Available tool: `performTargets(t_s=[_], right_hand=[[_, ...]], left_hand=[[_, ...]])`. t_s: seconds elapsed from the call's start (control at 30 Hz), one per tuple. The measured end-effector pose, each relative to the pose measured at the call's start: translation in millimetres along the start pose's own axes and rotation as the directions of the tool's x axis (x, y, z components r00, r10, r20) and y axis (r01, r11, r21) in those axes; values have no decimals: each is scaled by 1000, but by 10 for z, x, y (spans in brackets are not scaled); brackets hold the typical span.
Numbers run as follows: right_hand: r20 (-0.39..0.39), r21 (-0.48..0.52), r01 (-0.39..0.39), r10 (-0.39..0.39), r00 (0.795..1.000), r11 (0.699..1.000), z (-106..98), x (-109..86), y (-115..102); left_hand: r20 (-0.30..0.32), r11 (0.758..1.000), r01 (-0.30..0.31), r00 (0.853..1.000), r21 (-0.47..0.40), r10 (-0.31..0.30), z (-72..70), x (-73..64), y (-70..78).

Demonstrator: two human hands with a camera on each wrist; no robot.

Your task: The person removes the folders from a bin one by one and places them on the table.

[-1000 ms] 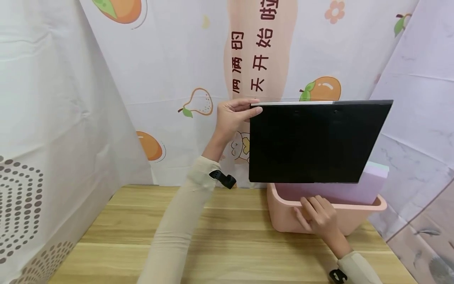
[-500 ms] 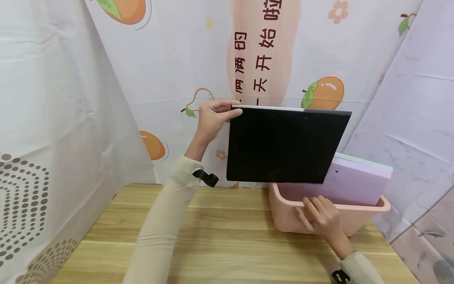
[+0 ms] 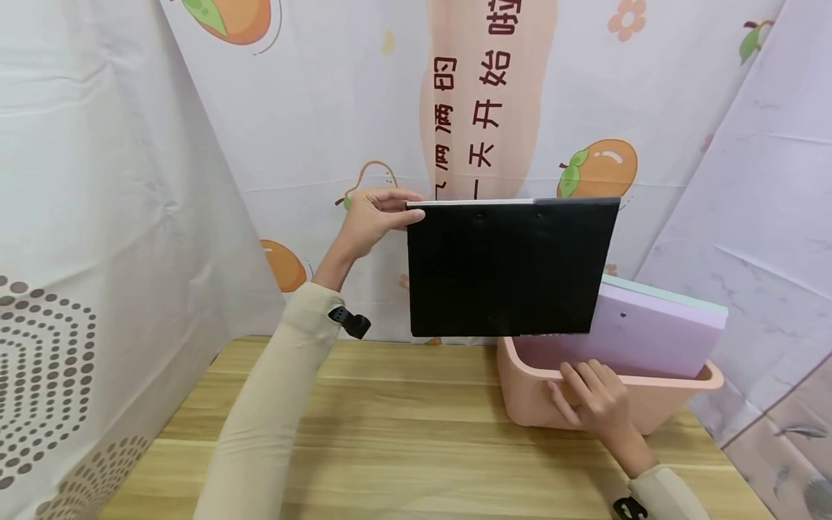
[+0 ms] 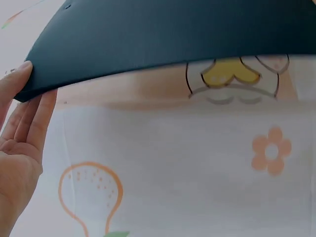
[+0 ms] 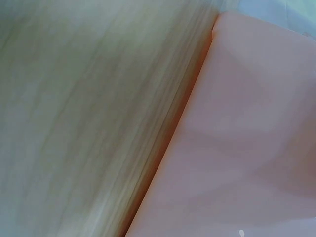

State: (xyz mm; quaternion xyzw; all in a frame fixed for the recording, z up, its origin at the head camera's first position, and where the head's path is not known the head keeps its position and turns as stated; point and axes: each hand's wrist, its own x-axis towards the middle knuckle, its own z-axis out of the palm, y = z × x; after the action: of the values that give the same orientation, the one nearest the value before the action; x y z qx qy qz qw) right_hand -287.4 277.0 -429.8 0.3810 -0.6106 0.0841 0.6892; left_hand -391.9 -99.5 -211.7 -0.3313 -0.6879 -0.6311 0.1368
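Observation:
My left hand (image 3: 365, 224) pinches the upper left corner of a black file folder (image 3: 513, 271), thumb in front and fingers behind. The folder hangs upright in the air, its lower right corner overlapping the bin in the head view. In the left wrist view, the thumb and fingers grip the folder's corner (image 4: 148, 39). My right hand (image 3: 599, 403) holds the front rim of a pink plastic bin (image 3: 529, 401), fingers curled over the edge and thumb outside. Inside the bin lean a purple file folder (image 3: 659, 336) and a pale green one (image 3: 672, 296) behind it.
The bin stands at the right of a wood-grain table (image 3: 403, 433). Behind the table hangs a printed white cloth (image 3: 312, 108) with fruit and lettering; more cloth hangs at both sides. In the right wrist view, the bin's wall (image 5: 247, 123) meets the tabletop.
My left hand has carried the black folder leftward, away from above the bin, uncovering more of the purple and green folders. The right hand keeps its hold on the bin's rim.

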Motion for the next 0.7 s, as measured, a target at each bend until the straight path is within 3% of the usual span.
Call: performTargets(t_s=[0.33,0.7], right_hand=[[-4,-2,-8,7,1000,1000,2,9,1],[-2,-4,-13,13,1000,1000,4,-11,1]], left_hand=[[55,994,1,998,106,-6,-106,-36,64],[-71,991,-60,995,123,69,-188,-118,4]])
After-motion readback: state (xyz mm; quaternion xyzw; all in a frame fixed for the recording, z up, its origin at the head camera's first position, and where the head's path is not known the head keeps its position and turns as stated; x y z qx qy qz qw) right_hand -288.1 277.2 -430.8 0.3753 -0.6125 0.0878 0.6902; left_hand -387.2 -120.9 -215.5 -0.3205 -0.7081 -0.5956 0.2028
